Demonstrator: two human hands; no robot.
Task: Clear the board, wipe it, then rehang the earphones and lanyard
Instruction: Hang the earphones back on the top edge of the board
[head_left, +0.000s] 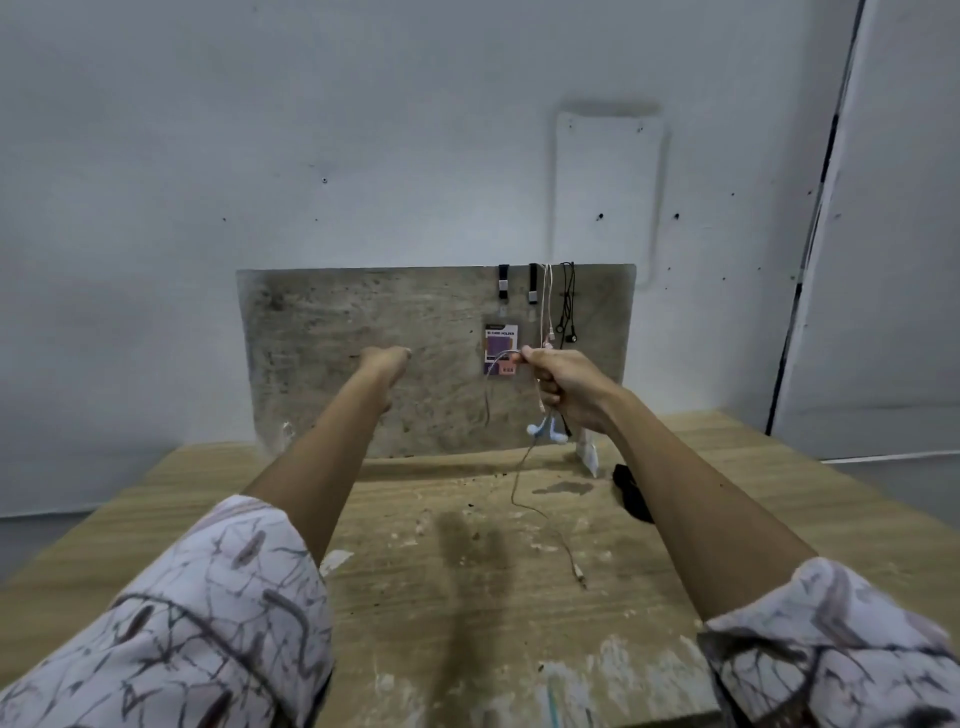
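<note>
Blue earphones (545, 429) dangling beneath right hand (563, 387), near board (363, 322).

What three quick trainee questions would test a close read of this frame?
1. True or false: the right hand grips a light-blue earphone cable.
2. Which hangs at the board's top right? A) black earphones B) a towel C) keys
3. Where does the cable's plug lie?

Key: 1 true. 2 A. 3 on the table, in front of the board.
</note>
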